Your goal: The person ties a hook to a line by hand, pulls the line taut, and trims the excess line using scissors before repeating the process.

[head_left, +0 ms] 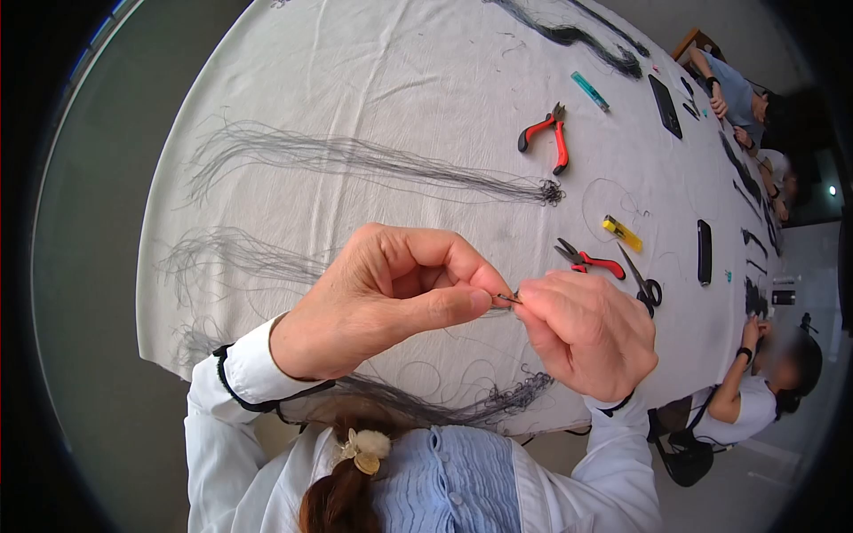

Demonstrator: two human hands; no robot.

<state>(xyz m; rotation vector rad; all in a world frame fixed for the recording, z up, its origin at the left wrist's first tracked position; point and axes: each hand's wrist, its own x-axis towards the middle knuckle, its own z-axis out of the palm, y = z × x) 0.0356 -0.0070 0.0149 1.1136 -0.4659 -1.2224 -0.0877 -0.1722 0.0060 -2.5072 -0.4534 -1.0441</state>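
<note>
My left hand [382, 298] and my right hand [591, 333] meet above the white cloth, thumbs and fingers pinched together. Between their fingertips is a small dark strand end [504, 298], too small to make out fully; both hands seem to grip it. Behind them lies a long bundle of thin dark strands [355, 153] with a curly knotted end. A second strand bundle [240, 253] runs partly hidden under my left hand. Closest to my body is a thicker dark bundle [426, 410]. Red-handled pliers [593, 262] rest just beyond my right hand, with black scissors [649, 286] beside them.
A white cloth [293, 71] covers the table. Farther off lie red-and-black cutters [546, 140], a yellow lighter-like object [622, 233], a teal one [590, 91], a phone-like black slab [665, 107] and a black case [705, 251]. Other people [751, 382] sit along the right side.
</note>
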